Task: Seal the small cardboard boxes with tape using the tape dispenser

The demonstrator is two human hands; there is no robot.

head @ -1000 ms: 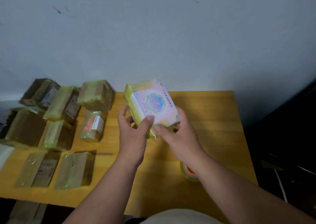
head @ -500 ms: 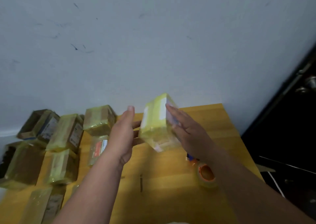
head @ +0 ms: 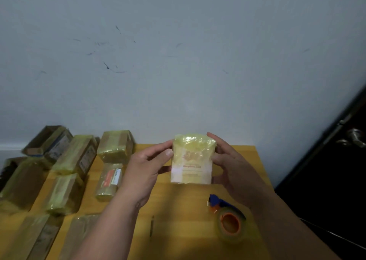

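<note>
Small box [head: 191, 160], wrapped in yellowish tape, held up above the wooden table [head: 178, 210] between both hands. Left hand [head: 145, 170] grips its left edge, thumb on the front face; right hand [head: 233, 166] cups the right side. Tape dispenser [head: 227, 218], orange core and blue handle, lies on the table under the right forearm. Taped boxes [head: 77, 156] cluster at left, near the wall [head: 178, 61].

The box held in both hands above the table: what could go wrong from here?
1. The taped box is held only at its sides by the left hand and right hand; the glossy tape may let it slip.
2. It could fall onto the tape dispenser below.
</note>
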